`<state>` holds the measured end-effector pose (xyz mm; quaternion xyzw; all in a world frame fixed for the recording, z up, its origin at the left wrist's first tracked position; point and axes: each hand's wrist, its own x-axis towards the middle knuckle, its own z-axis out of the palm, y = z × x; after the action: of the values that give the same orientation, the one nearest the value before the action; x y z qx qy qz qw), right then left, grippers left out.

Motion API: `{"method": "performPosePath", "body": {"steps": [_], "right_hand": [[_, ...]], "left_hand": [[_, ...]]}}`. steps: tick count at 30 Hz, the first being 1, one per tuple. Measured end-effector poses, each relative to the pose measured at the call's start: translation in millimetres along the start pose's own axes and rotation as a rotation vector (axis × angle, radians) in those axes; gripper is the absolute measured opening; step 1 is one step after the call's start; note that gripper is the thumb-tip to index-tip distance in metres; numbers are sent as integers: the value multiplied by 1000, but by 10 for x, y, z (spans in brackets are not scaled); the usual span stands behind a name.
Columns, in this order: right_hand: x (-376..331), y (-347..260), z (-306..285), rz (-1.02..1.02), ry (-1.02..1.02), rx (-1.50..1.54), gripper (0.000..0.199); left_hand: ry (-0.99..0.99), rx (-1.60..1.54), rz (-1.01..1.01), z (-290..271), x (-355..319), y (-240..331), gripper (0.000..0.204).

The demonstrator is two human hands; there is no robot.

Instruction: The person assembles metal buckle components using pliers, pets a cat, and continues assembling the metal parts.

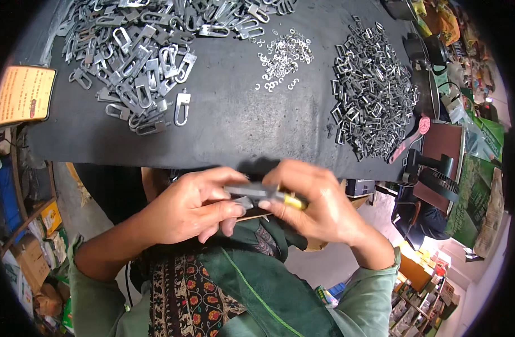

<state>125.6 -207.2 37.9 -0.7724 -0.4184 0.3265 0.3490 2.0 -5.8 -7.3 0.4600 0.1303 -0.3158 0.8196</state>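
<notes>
I see my left hand [193, 210] and right hand [319, 205] together pinching a small grey metal clip [252, 194], perhaps with a yellow-tipped tool [291, 200], near the black table [229, 112].

A dark-covered worktable [229, 121] stands over pale floor [487, 292] (possibly tiled), clutter around.

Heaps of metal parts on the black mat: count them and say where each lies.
3. A heap of large loop clips lies far left, a scatter of small rings in the middle, and a heap of rectangular buckles at right. More may lie beyond the frame.
</notes>
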Motion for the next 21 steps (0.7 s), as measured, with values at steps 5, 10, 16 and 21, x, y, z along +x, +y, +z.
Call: {"method": "performPosePath", "body": {"steps": [5, 10, 16, 21], "right_hand": [[309, 192, -360, -51, 316, -869, 31], [500, 164, -432, -125, 349, -1021, 27], [548, 110, -425, -124, 313, -1080, 26], [548, 58, -421, -108, 282, -1125, 25]], "left_hand": [[-29, 49, 42, -63, -66, -96, 28], [-6, 147, 348, -56, -58, -132, 18], [94, 180, 385, -38, -90, -19, 17], [150, 141, 399, -54, -132, -45, 18]]}}
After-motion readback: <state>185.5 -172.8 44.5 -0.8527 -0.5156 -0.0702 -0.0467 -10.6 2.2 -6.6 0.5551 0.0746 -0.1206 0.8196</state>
